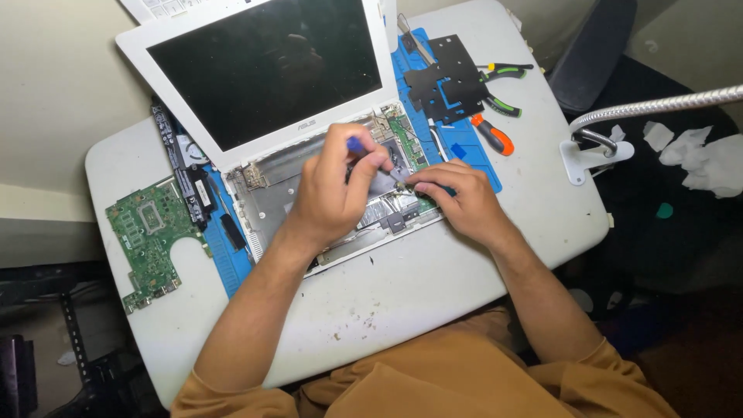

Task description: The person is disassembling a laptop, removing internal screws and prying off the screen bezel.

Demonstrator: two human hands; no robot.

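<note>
The left hand (329,190) is gripping a blue-capped screwdriver (375,162), apparently driving a screw in the opened laptop (271,193) (lid raised); the right hand (457,197) is pinching something small at its tip, so steadiness matters next.

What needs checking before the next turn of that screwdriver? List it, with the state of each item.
1. Blue-handled screwdriver gripped in the left hand: ok.
2. Screwdriver tip seated in a screw: cannot tell, too small.
3. Right hand steadying the spot beside the tip, fingers resting on the opened white laptop base: ok.
4. Removed green circuit board lying apart from the work, at the table's left edge: ok.
5. Orange-handled screwdriver and green-handled pliers parked on the blue rubber mat, away from both hands: ok.
6. Loose screws accounted for: cannot tell.
</note>
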